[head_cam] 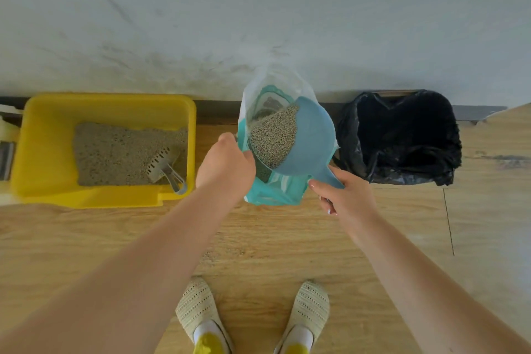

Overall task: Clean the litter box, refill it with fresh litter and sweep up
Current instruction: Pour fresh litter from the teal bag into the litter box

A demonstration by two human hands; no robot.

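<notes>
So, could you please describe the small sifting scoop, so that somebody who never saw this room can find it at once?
Start at the yellow litter box on the floor against the wall, left of the litter bag and the black-lined bin. Inside it, near the front right corner, the grey sifting scoop lies on the litter, handle leaning on the rim. Unlike the big solid blue scoop in the right hand, its bowl is slotted and empty.

The handle of the blue scoop (304, 138) disappears inside the right hand (349, 198); its end is not visible. The left hand (225, 165) covers the near edge of the litter bag (275, 190), and its fingertips are concealed. The bin's (402, 135) interior is black and unreadable. Objects at the left edge (5, 152) are cut off and unidentifiable. Both shoes (201, 313) are cropped at the bottom edge.
</notes>
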